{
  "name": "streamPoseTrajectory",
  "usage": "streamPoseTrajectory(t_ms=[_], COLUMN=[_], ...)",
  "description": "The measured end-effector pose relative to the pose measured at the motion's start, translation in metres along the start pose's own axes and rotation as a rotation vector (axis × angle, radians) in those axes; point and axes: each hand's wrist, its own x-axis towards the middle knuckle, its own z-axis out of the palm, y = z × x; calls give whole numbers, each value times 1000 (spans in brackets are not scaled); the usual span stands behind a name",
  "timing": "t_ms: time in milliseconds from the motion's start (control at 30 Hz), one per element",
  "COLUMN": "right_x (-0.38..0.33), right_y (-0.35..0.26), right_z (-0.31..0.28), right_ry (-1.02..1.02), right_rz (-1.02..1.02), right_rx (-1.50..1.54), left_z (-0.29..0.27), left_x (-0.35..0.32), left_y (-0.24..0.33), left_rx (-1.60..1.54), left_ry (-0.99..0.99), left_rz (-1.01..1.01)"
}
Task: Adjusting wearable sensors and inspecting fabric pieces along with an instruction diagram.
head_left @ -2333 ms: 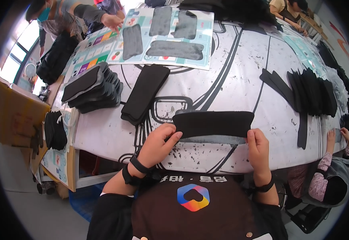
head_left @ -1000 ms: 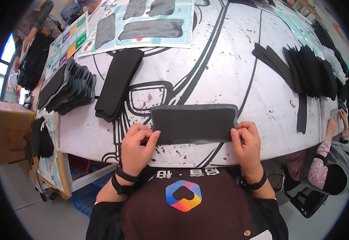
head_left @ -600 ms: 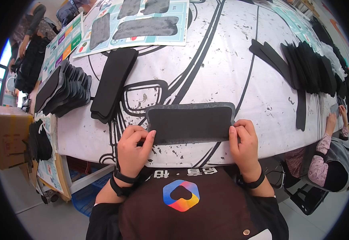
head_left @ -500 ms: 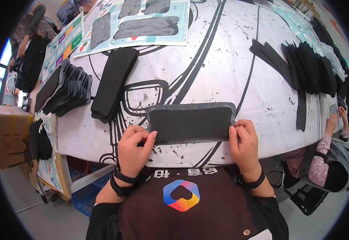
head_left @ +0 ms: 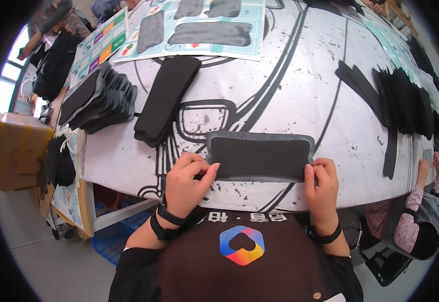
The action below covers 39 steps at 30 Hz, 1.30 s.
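A black rectangular fabric-like panel with a grey rim (head_left: 260,157) lies near the table's front edge, its long side running left to right. At its lower left corner, my left hand (head_left: 190,177) is closed with thumb and fingers pinching the rim. My right hand (head_left: 322,185) pinches the lower right corner in the same way. To the upper left is a pile of long black strips (head_left: 166,98) with rounded corners. Farther left stands a leaning stack of black panels with grey rims (head_left: 101,103).
Grey-black smeared patches cover a printed board (head_left: 217,51) at the back. Bundled black strips (head_left: 405,100) lie at the right. A cardboard box (head_left: 20,156) stands left of the table (head_left: 290,100). A seated co-worker's sleeve (head_left: 408,231) shows at the right; another person is far left.
The whole view has shifted, so the table and its contents appear farther right. Both hands keep their pinch on the panel's corners, with little movement against the table.
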Motion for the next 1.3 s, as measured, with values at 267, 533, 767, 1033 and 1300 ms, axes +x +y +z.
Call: streamPoseTrajectory(t_ms=[267,533,767,1033,1300], right_x=[1,1,0,1,0], right_y=[-1,-3,-1,-2,1], right_z=[0,1,2,3,6], right_ry=[-4,-11,-8,-9,-19], right_rz=[8,15,11,16,7], right_rx=[-14,-30,-59,-96,-127], left_z=[1,1,2,5,6], left_x=[0,2,3,4,5], left_y=[-3,-4,-1,1,0], left_rx=[-1,13,29,23,92], left_ry=[-17,-22,-19,-11,-23], left_rz=[-6,-3,-14,-18,-29])
